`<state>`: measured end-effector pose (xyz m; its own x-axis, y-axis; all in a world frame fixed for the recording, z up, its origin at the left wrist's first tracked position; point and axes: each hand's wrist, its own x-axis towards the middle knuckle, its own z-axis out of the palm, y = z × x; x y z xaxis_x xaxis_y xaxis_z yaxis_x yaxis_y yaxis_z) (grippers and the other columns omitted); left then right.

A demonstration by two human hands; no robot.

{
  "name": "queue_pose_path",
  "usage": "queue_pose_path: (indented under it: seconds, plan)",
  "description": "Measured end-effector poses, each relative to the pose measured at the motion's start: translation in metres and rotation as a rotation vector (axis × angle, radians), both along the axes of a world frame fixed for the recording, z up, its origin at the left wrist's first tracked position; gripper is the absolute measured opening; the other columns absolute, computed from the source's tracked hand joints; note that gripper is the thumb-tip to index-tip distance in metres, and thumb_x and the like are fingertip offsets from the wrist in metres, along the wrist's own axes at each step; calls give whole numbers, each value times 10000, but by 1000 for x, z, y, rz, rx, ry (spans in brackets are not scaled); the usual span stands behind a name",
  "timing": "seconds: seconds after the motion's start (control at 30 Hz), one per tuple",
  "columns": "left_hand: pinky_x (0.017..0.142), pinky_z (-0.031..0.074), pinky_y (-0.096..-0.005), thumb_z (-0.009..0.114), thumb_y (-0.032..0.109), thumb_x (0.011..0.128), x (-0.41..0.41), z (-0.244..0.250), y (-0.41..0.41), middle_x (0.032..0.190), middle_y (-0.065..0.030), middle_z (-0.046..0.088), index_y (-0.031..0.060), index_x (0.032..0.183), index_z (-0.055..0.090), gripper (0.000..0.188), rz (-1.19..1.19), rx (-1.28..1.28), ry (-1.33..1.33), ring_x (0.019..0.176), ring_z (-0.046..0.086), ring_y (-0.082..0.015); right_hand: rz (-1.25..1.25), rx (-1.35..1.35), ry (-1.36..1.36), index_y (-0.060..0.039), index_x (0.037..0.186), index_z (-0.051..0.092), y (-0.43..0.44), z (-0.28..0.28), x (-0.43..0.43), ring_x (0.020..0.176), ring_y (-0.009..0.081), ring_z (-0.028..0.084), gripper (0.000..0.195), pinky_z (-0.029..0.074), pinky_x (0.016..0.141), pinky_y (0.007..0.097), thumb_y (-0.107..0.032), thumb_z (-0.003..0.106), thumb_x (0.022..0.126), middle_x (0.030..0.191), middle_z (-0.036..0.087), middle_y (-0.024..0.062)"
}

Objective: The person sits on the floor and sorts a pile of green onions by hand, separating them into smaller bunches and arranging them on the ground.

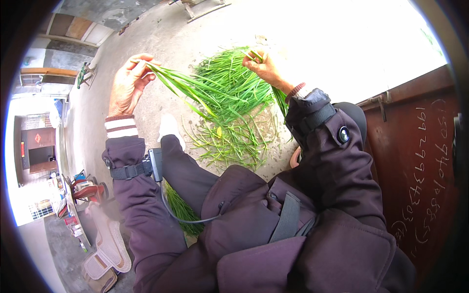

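My left hand (130, 86) is raised at the left, pinching the ends of a few long green leaves (179, 83) between thumb and fingers. These leaves slant down to the right, over a heap of chive-like greens (234, 78) on the floor. At the heap's far right, my right hand (270, 69) is closed on a small bunch of the same greens (279, 100), whose lower part hangs below the wrist. Loose yellowish-green scraps (234, 143) lie scattered on the near side of the heap.
More greens (181, 210) lie beside my left leg. A rusty red metal door (403, 154) with handwriting stands close on the right. At the lower left are a woven seat pad (106, 238) and a cluttered low table (78, 219). A wooden frame (198, 11) stands farther off.
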<state>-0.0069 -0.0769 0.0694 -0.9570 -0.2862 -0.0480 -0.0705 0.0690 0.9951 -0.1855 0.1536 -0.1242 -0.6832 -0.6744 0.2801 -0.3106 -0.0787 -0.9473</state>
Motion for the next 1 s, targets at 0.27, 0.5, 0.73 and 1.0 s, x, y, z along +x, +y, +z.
queue_pose_path:
  seconds: [0.27, 0.5, 0.73, 1.0]
  plan:
    - [746, 450, -254, 518, 153, 899, 7, 5, -4, 951, -130, 599, 1, 1051, 527, 215, 6, -11, 34, 867, 559, -157, 96, 118, -32, -85, 830, 635, 10, 12, 8, 596, 122, 520, 110, 428, 579, 291, -163, 562, 804, 609, 559, 21]
    - [754, 450, -253, 517, 165, 901, 12, 11, -8, 948, -127, 600, 6, 1050, 527, 217, 42, 10, 60, 875, 560, -150, 341, 223, -251, -76, 944, 644, 18, 40, 39, 546, 69, 466, 171, 391, 510, 245, -138, 519, 846, 603, 553, -10]
    - [767, 453, -251, 516, 163, 902, 15, 14, -7, 951, -123, 601, 5, 1053, 522, 219, 80, 32, 94, 884, 558, -154, 517, 261, -323, -24, 1045, 599, 12, 38, 49, 547, 57, 489, 239, 422, 538, 215, -101, 478, 855, 748, 664, 9]
    - [759, 460, -245, 523, 154, 895, 27, 20, -16, 938, -119, 610, 5, 1041, 531, 208, 190, 15, 101, 861, 568, -149, 328, 397, -161, -32, 814, 688, 11, 34, 45, 609, 139, 592, 180, 469, 599, 290, -149, 551, 804, 673, 662, 46]
